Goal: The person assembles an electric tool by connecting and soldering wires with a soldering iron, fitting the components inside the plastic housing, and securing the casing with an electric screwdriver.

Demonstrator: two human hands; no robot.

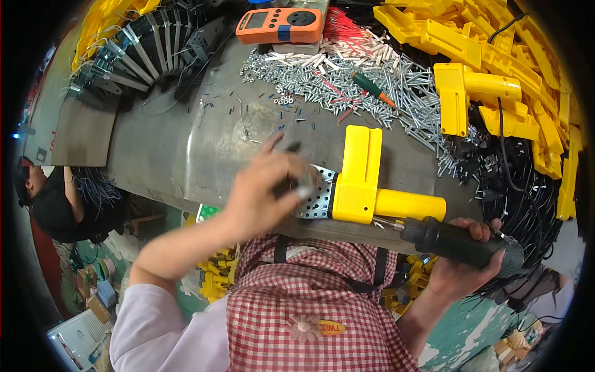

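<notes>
— Where's the yellow housing (356, 180)?
— Near edge of bench (161, 142), right of your left hand (266, 186). Index juts; other fingers blurred, can't tell if pinching. Your right hand (462, 280) wraps the driver (443, 240).
— Risk?
— Push off-axis, bit (388, 223) could skid.

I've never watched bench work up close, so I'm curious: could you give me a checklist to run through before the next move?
1. Power screwdriver held in the right hand: ok.
2. Its tip seated in a screw: cannot tell; the contact is too small to make out.
3. Metal plate with holes at the yellow casing: ok.
4. Left hand gripping the plate: cannot tell; its fingers are blurred.
5. Screws in a container: not ok; they're heaped loose on the table.
</notes>
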